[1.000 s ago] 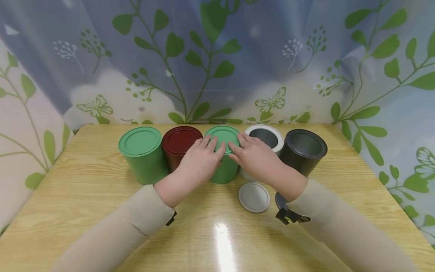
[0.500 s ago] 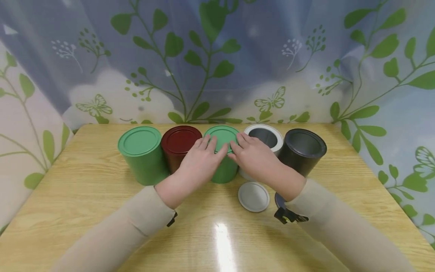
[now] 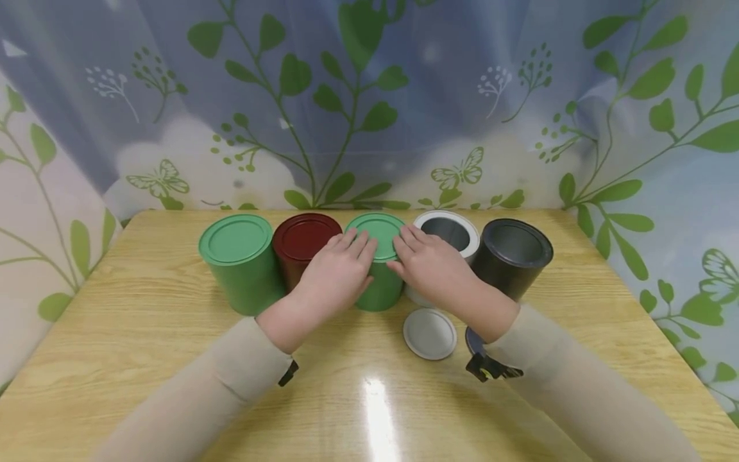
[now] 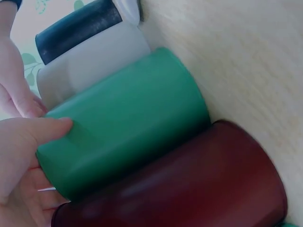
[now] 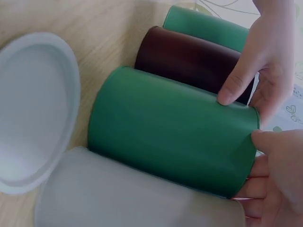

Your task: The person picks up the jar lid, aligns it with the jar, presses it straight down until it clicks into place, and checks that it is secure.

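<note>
In the head view both hands are at the top of the middle green can (image 3: 378, 290), which stands upright with its green lid (image 3: 378, 230) on. My left hand (image 3: 329, 279) lays its fingers over the lid's left part; its thumb presses the can's side, as the left wrist view shows. On the right edge, my right hand (image 3: 441, 264) curls its fingers over the lid, with its thumb (image 5: 263, 141) at the rim. Left of this can is a dark red can (image 3: 306, 237); on its right stands an uncovered white can (image 3: 475, 242).
Another lidded green can (image 3: 245, 282) stands at the left end of the row, and an uncovered black can (image 3: 505, 276) at the right end. A light grey lid (image 3: 430, 333) and a partly hidden dark lid (image 3: 475, 342) lie in front on the wooden table (image 3: 346, 410).
Each index finger has drawn back beside the other fingers on the lid. The left thumb now shows lower at the can's front. The cans have not moved.
</note>
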`<move>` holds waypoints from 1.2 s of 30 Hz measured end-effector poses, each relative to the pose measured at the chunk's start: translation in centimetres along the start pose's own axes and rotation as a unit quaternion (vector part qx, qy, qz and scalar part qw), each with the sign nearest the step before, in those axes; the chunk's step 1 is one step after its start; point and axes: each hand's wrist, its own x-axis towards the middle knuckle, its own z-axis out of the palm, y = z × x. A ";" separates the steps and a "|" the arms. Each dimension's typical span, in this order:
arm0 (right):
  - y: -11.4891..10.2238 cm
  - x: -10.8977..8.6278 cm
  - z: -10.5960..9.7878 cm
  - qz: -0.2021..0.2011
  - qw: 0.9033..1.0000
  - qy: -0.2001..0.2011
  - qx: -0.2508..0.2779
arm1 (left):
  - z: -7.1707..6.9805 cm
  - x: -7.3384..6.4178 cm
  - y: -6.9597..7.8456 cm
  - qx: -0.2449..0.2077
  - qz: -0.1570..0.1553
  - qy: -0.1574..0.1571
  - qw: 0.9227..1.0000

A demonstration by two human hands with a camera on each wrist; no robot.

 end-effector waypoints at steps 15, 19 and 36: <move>0.3 -1.9 -0.1 0.005 1.000 -0.005 0.016 | -0.3 -1.5 -0.1 -0.049 0.006 0.054 0.997; 0.5 -2.6 -0.5 0.007 1.000 0.003 0.030 | -0.4 -1.9 -0.1 -0.055 0.022 0.092 0.994; 0.3 -5.7 -0.3 -0.009 0.998 0.051 0.031 | -0.2 -3.5 2.1 -0.084 0.103 0.166 0.977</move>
